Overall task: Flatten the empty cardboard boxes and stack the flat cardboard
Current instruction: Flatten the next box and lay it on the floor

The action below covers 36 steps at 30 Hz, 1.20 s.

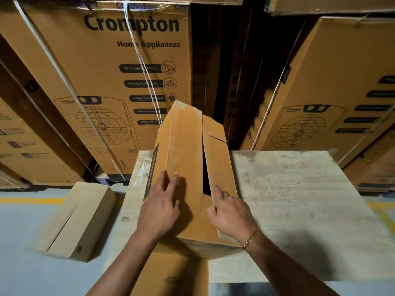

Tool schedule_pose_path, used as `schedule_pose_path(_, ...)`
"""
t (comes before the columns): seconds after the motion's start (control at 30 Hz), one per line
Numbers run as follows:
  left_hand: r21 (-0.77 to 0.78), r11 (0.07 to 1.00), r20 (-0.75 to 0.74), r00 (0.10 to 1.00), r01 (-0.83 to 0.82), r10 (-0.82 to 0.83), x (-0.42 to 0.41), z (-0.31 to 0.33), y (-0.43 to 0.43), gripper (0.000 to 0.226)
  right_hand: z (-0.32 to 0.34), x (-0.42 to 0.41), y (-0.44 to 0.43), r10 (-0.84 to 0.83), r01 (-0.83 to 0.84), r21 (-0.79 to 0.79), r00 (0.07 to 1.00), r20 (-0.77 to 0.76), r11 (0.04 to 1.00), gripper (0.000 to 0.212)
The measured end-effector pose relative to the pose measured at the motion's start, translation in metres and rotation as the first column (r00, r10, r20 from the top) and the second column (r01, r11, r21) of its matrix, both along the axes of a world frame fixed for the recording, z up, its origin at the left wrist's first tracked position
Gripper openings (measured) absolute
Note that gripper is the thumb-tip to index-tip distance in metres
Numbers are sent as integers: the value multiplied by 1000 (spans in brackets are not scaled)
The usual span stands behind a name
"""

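Note:
A long brown cardboard box (186, 150) lies on a worn pale table (299, 199), its top flaps parted by a dark gap. My left hand (160, 206) rests flat on the left flap with straight fingers. My right hand (230, 214) touches the edge of the right flap, its thumb at the gap and its fingers on the flap. A flat piece of brown cardboard (171, 274) lies under the box at the table's near edge.
A smaller closed pale box (74, 218) sits on the grey floor left of the table. Tall strapped Crompton appliance cartons (106, 82) stand stacked behind the table, with more cartons (331, 92) at the right. Yellow floor lines run at both sides.

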<state>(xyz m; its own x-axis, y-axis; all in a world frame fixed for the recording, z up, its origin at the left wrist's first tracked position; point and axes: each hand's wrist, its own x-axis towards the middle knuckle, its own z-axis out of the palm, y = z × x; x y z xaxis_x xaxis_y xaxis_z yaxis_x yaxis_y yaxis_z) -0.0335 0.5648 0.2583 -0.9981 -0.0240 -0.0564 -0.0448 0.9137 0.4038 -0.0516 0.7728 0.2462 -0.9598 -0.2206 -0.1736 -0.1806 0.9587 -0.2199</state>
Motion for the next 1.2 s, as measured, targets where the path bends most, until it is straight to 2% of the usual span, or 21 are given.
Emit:
schedule_pose_path(0.1,-190,976,-8,994,102,-106,-2,0,14,60,6,1,11,28,-32,-46,997,-78,998,63)
schedule_pose_path(0.2,-279,948,-22,986,153,-166,-9,6,23,76,10,0,30,-20,11,-102,996,-84,995,61)
schedule_pose_path(0.27,-319,932,-84,974,174,-210,-13,8,27,79,11,0,38,-34,23,-140,996,-76,990,59)
schedule_pose_path(0.33,-345,921,-189,948,180,-256,-15,7,33,67,11,2,43,-43,32,-179,997,-58,983,57)
schedule_pose_path(0.5,-260,940,-411,856,220,-314,-5,11,32,41,8,-4,61,-73,60,-310,997,-30,949,59)
schedule_pose_path(0.77,-214,931,-614,701,296,-364,15,7,31,29,9,-8,84,-116,104,-400,993,-6,911,56)
schedule_pose_path(0.97,-201,922,-702,607,331,-372,34,2,33,23,5,-7,96,-136,125,-449,991,9,885,55)
schedule_pose_path(1.2,-191,935,-724,599,300,-341,66,9,46,24,12,-8,114,-151,197,-590,980,127,783,53)
